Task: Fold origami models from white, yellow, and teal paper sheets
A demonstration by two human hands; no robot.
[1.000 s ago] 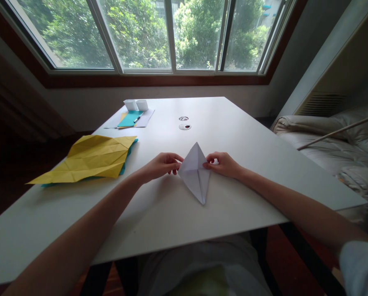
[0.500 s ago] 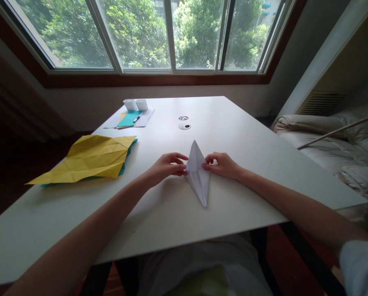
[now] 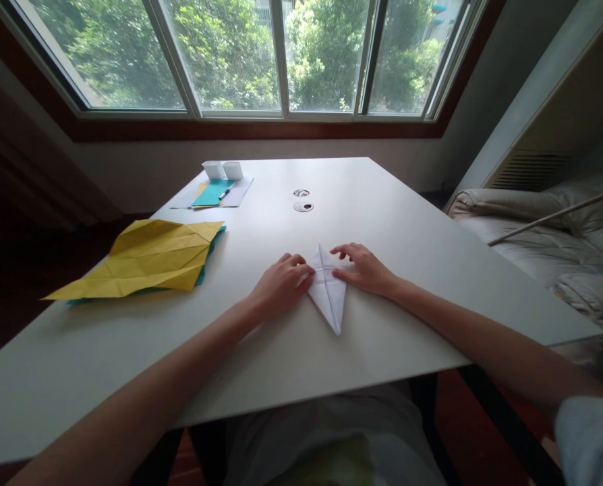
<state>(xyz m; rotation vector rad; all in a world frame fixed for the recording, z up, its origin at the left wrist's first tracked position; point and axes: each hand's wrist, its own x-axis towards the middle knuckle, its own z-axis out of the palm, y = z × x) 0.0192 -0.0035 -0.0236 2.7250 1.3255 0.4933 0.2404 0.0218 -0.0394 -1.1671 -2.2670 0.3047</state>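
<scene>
A piece of white paper [image 3: 332, 297], folded into a kite shape with creases along and across it, lies on the white table in front of me. Its long point faces me. At its left edge, my left hand [image 3: 284, 278] has the fingers curled together and pinches the paper near its widest part. My right hand [image 3: 362, 268] is on the opposite side, thumb against the right edge. Its index finger is lifted and apart from the thumb, above the paper's upper right side.
Creased yellow paper [image 3: 164, 260] lies over teal paper [image 3: 200, 275] on the left. Farther back are two small white containers [image 3: 233, 171], a teal sheet [image 3: 213, 193] and a pen [image 3: 224, 194]. Two round patterned discs [image 3: 303, 206] sit mid-table. A pale sofa [image 3: 504, 216] stands right.
The upper part of the white paper has gone from raised to lying flatter. My left fingers have curled in at its edge, and my right index finger has lifted off the thumb.
</scene>
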